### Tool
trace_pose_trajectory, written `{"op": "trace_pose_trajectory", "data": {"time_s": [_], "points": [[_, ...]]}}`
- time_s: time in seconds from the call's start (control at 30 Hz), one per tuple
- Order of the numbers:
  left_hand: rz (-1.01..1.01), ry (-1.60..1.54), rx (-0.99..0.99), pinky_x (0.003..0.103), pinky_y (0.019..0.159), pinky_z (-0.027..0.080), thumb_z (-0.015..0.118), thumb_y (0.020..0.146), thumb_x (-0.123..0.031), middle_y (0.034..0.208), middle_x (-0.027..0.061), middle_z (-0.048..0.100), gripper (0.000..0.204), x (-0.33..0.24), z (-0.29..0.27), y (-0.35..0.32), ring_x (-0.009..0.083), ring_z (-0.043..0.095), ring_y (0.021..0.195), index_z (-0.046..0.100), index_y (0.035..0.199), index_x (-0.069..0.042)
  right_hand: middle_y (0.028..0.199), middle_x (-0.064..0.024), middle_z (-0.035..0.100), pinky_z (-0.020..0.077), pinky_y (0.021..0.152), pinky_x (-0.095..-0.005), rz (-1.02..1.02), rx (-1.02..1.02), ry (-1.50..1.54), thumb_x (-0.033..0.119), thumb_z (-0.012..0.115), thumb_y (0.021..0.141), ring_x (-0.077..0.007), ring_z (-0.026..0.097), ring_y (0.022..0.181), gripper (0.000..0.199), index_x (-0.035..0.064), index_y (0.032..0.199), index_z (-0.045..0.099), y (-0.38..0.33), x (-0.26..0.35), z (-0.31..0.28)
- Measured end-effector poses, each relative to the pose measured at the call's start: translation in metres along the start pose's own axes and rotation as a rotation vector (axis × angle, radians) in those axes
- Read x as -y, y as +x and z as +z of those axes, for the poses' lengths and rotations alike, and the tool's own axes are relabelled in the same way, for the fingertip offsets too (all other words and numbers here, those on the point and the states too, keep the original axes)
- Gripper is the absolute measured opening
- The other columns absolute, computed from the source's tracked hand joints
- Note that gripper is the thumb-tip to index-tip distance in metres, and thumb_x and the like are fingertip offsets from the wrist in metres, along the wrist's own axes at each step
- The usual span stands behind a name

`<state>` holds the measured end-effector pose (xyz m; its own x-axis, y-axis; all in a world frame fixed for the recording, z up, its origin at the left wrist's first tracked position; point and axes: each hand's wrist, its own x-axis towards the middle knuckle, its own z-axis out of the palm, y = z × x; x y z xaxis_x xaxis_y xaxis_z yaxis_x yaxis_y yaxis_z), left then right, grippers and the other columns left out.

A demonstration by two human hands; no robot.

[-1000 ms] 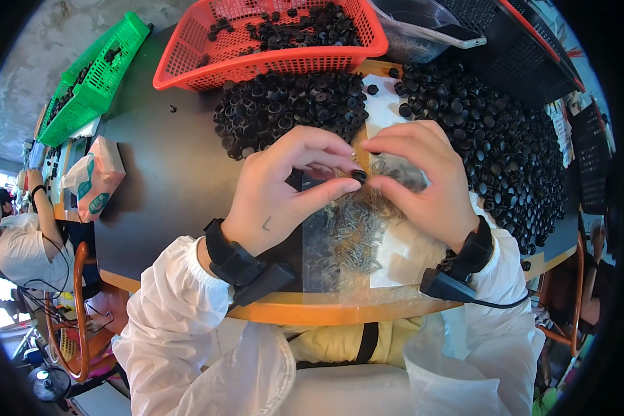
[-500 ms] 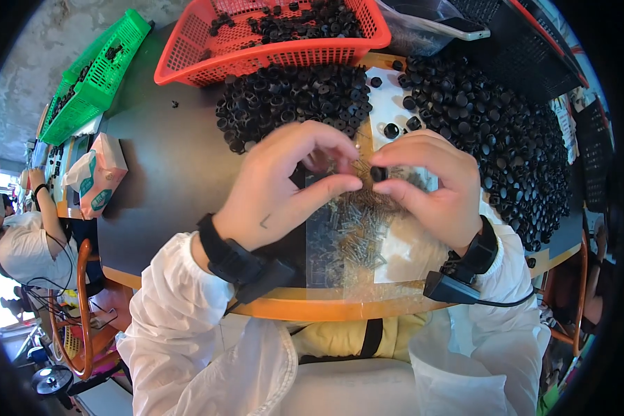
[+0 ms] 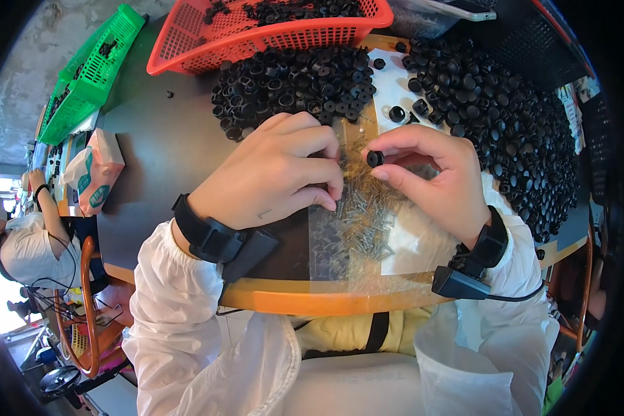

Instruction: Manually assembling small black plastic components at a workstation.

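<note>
My right hand [image 3: 433, 180] pinches a small black round cap [image 3: 375, 158] between thumb and forefinger, held just above a clear plastic bag [image 3: 357, 256] strewn with small metal screws [image 3: 364, 225]. My left hand [image 3: 274, 173] rests curled at the bag's left edge, its fingertips closed over the screws; what they hold is hidden. Both wrists carry black bands with small devices. Heaps of the same black caps [image 3: 291, 80] lie just beyond my hands, and a larger heap of caps [image 3: 506, 132] spreads to the right.
A red basket [image 3: 256, 35] of black caps stands at the back, a green basket [image 3: 90, 73] at the far left. A tissue pack [image 3: 93, 173] lies at the table's left edge. Another person [image 3: 14, 236] sits at the left beyond an orange chair [image 3: 83, 312].
My hands have parted slightly: the right hand has lifted a black cap clear to the right, and the left hand has dropped its fingertips onto the screws.
</note>
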<state>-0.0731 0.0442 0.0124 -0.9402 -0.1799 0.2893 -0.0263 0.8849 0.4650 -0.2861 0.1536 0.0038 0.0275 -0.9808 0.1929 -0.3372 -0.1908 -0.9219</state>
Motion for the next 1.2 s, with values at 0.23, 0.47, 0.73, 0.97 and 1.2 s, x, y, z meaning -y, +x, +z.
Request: {"op": "trace_pose_trajectory", "data": {"time_s": [0.23, 0.47, 0.73, 0.97, 1.2], "points": [[-0.078, 0.054, -0.197, 0.035, 0.080, 0.044, 0.076, 0.071, -0.011, 0.089, 0.0029, 0.061, 0.020, -0.003, 0.002, 0.004, 0.0242, 0.057, 0.089, 0.060, 0.083, -0.010, 0.092, -0.0066, 0.072, 0.0540, 0.069, -0.0226, 0.040, 0.003, 0.004, 0.002, 0.074, 0.079, -0.0097, 0.068, 0.076, 0.023, 0.0014, 0.101, 0.070, -0.002, 0.000, 0.000], [-0.117, -0.029, -0.375, 0.033, 0.075, 0.047, 0.076, 0.072, -0.007, 0.084, 0.0032, 0.067, 0.019, -0.011, 0.012, 0.006, 0.0235, 0.062, 0.081, 0.062, 0.084, -0.009, 0.089, -0.0055, 0.072, 0.0532, 0.068, -0.0215, 0.056, 0.000, 0.036, 0.004, 0.076, 0.077, -0.0082, 0.066, 0.073, 0.023, 0.0013, 0.100, 0.071, -0.004, 0.003, 0.000], [-0.048, 0.137, -0.372, 0.033, 0.074, 0.047, 0.076, 0.070, -0.008, 0.083, 0.0011, 0.067, 0.018, -0.016, 0.011, 0.008, 0.0229, 0.062, 0.080, 0.062, 0.082, -0.010, 0.087, -0.0050, 0.071, 0.0523, 0.065, -0.0201, 0.084, 0.012, 0.049, 0.004, 0.077, 0.078, -0.0066, 0.065, 0.071, 0.024, 0.0008, 0.100, 0.071, -0.004, 0.005, 0.003], [-0.056, -0.079, -0.428, 0.032, 0.076, 0.046, 0.077, 0.071, -0.012, 0.087, 0.0037, 0.065, 0.020, -0.015, 0.014, 0.006, 0.0228, 0.060, 0.081, 0.063, 0.084, -0.008, 0.090, -0.0048, 0.070, 0.0520, 0.065, -0.0207, 0.205, 0.016, 0.280, 0.002, 0.074, 0.080, -0.0074, 0.064, 0.071, 0.024, 0.0004, 0.103, 0.070, -0.005, 0.008, 0.006], [-0.165, 0.200, -0.428, 0.035, 0.084, 0.044, 0.077, 0.073, -0.012, 0.099, 0.0073, 0.057, 0.034, -0.002, -0.001, 0.038, 0.0262, 0.055, 0.094, 0.064, 0.104, -0.008, 0.096, -0.0069, 0.068, 0.0504, 0.066, -0.0206, 0.168, -0.170, 0.587, 0.000, 0.067, 0.086, -0.0070, 0.061, 0.075, 0.028, -0.0006, 0.113, 0.062, 0.004, -0.001, -0.011]]}}
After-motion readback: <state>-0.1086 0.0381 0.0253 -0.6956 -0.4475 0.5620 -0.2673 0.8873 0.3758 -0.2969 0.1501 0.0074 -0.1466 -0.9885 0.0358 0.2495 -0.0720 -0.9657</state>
